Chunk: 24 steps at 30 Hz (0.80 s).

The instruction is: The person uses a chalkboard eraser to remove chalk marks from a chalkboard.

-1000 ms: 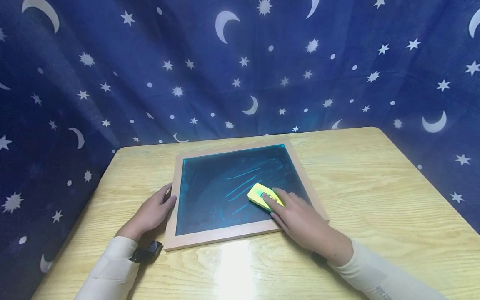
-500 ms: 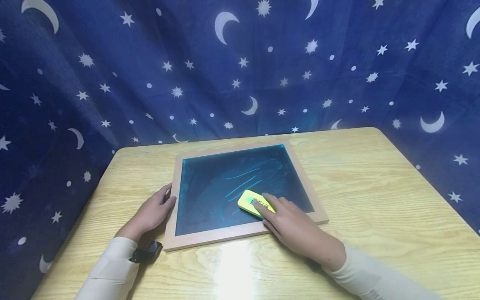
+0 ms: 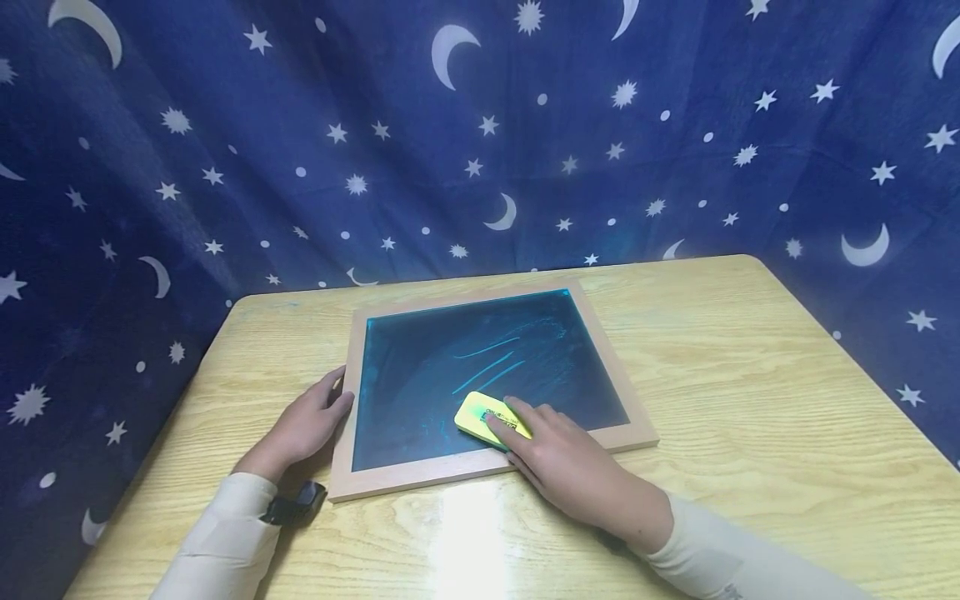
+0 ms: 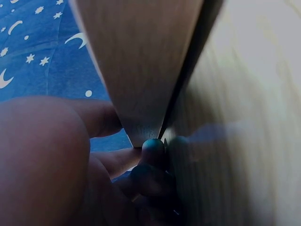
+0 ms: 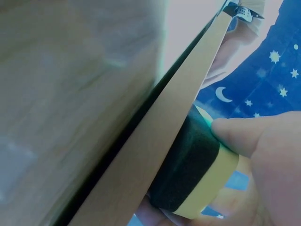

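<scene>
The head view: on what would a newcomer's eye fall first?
Probably on the bright yellow eraser, held by the right hand on the lower part of the dark board. Next, perhaps, on the blue cloth with pale moons and stars, behind the table.

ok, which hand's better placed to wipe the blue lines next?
Right, probably: the right hand grips the yellow eraser on the board, close to the blue lines. The left hand touches the frame at its left edge, without an eraser.

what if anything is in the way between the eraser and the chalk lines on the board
Nothing visible; the right hand grips the yellow eraser on the chalkboard, with the blue chalk lines just beyond it.
</scene>
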Motion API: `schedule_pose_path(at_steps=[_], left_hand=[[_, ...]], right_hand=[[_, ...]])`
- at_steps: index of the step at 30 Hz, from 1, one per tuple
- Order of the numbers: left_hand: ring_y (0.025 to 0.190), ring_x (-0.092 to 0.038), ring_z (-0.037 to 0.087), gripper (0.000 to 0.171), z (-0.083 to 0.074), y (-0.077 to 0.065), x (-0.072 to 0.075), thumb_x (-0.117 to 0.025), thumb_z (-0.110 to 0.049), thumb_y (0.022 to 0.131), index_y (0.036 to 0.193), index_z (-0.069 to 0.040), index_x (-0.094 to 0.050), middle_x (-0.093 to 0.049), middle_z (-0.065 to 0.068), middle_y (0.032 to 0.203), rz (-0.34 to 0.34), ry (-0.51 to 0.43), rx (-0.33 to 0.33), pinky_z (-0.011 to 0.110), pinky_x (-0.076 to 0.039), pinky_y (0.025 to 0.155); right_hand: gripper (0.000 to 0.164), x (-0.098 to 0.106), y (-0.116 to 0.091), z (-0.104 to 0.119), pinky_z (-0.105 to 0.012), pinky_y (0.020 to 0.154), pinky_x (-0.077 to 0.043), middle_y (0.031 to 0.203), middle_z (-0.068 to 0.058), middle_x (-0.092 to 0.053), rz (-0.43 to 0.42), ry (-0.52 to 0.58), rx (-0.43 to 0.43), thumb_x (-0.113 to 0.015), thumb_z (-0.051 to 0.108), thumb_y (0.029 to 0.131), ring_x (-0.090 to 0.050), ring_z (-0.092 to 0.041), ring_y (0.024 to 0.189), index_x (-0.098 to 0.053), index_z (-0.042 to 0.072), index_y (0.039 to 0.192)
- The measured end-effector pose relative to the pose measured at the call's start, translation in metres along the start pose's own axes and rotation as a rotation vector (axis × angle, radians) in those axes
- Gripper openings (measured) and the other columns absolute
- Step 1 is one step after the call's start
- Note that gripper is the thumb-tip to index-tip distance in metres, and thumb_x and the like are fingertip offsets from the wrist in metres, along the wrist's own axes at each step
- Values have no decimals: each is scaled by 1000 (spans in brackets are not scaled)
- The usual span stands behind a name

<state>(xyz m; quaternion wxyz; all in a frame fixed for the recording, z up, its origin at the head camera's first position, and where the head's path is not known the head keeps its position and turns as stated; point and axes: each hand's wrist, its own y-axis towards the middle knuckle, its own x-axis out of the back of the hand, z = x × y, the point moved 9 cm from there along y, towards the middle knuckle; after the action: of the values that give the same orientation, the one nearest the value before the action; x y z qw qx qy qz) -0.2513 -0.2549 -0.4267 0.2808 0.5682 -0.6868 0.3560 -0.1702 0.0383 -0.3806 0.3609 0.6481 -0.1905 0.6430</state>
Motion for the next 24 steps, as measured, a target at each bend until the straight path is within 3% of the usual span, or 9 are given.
schedule_pose_path(at_steps=[12,24], left_hand=[[142,-37,50,62,0,0,0,-34,-34,109,158,1,-20,-32,32,156,0,3,3,64,-31,116],[141,-38,50,61,2,1,0,-35,-33,109,158,1,-20,-33,32,156,-3,6,8,63,-32,116]], right_hand=[[50,-4,9,15,-43,89,-57,148,-13,-49,47,9,12,-58,29,102,-61,-28,111,-47,22,151],[50,-3,12,18,-41,85,-59,145,-13,-52,29,8,26,-60,29,101,-63,-27,108,-49,21,149]])
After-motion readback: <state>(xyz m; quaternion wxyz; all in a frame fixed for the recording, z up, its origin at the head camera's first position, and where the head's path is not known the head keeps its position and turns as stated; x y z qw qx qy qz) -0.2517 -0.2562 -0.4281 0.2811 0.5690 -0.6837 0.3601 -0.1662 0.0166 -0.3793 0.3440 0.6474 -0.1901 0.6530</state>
